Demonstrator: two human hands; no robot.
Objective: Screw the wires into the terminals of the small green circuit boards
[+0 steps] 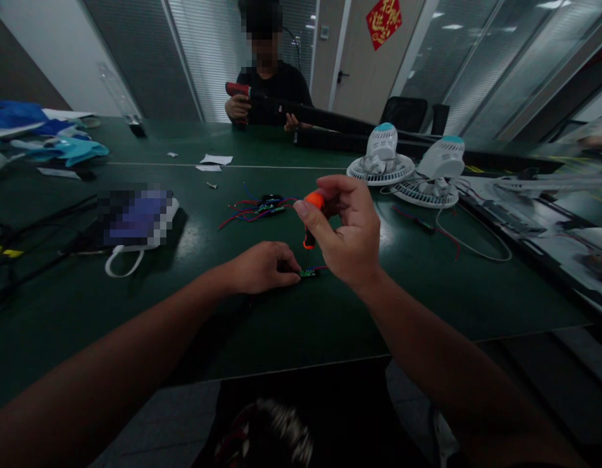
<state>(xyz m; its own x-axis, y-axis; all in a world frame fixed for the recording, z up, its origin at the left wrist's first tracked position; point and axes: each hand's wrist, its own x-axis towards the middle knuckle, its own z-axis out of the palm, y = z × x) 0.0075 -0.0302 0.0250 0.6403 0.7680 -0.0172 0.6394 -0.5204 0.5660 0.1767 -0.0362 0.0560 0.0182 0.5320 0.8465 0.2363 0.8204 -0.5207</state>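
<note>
My right hand (352, 234) grips an orange and black screwdriver (314, 200) by its handle, held upright with the shaft pointing down. Beneath it lies a small green circuit board (308, 273) on the dark green table (301, 331). The thumb and fingers of my left hand (264, 268) pinch the board's left end. Red and blue wires (321, 267) run from the board's right side. The screwdriver's thin tip is hard to make out, so I cannot tell whether it touches the board. Just beyond my hands sit more circuit boards (272, 209) with red and blue wires.
A white device with a screen (171, 218) lies left, near black cables (32, 227). White fans (381, 156) stand at the back right, beside another wired board (422, 223). Across the table a person (269, 91) holds a red tool (237, 91) and a long black bar (325, 117).
</note>
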